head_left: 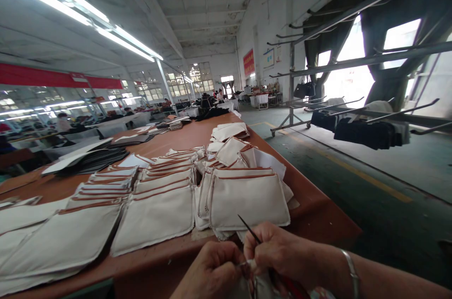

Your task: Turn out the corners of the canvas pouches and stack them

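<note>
Both hands (247, 261) pinch white fabric (263, 285), holding scissors (249, 229).

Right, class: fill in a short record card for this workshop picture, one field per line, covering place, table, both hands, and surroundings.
Place: large factory hall with strip lights and tall windows
Table: long, brown, running away from the camera
On the table: rows of cream fabric pouches with brown trim, overlapping in stacks
Left hand: at the bottom edge, pinching a small pale piece of material
Right hand: holds a thin pointed tool, tip up; bracelet on the wrist
Right side: metal racks with dark cloth hanging
Far end: other people at work, too small to describe
</note>
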Tool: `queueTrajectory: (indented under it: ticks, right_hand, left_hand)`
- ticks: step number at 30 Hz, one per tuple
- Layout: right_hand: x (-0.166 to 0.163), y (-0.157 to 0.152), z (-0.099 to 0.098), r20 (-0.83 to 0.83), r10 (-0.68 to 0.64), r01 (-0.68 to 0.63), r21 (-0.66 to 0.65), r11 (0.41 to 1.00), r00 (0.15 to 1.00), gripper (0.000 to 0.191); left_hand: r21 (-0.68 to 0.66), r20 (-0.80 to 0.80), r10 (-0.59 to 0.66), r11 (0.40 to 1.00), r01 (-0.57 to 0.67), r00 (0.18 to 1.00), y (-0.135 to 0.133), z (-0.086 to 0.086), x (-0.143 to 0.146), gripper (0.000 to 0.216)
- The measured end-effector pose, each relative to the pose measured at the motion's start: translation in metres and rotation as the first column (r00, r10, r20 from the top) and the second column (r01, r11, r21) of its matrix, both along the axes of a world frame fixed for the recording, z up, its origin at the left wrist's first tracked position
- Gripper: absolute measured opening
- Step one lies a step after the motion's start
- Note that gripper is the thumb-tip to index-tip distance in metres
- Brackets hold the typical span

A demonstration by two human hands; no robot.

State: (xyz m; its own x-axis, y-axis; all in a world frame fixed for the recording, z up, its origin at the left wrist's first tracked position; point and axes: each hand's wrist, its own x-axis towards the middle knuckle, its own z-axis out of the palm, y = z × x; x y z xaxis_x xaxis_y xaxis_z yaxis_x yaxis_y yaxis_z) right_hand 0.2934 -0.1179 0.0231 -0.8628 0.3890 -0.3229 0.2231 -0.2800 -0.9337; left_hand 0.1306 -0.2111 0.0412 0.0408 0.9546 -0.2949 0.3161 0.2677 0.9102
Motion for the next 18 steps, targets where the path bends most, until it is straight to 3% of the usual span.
queueTrajectory:
  ticks: [3,5,9,12,16,18]
  right_hand:
    - [0.006,0.0,0.007,-0.012,-0.015,0.015,0.043,0.999,1.0,0.017]
    - [0.011,0.0,0.014,-0.039,-0.02,0.026,0.16,0.987,0.999,0.013]
    - [0.018,-0.004,0.023,-0.047,-0.074,0.088,0.489,0.868,0.996,0.013]
    - [0.02,-0.009,0.024,-0.063,-0.088,0.108,0.571,0.814,0.994,0.004]
    - [0.021,-0.013,0.024,-0.122,-0.079,0.136,0.592,0.794,0.989,0.004]
    - [0.022,-0.014,0.024,-0.139,-0.08,0.148,0.6,0.787,0.987,0.006]
  left_hand:
    - [0.022,-0.073,0.006,1.0,-0.005,0.997,-0.001,0.007,0.004,0.014]
    - [0.056,-0.128,0.016,0.998,-0.009,0.992,-0.002,0.014,0.01,0.012]
    - [0.113,-0.199,0.051,0.993,-0.029,0.979,-0.002,0.02,0.015,0.008]
    - [0.066,-0.06,0.03,0.997,-0.026,0.998,-0.001,0.014,0.008,0.014]
    - [-0.02,0.268,0.041,0.999,-0.038,0.962,-0.004,0.009,-0.003,0.05]
    - [-0.027,0.324,0.087,0.996,-0.083,0.942,-0.005,0.011,-0.005,0.044]
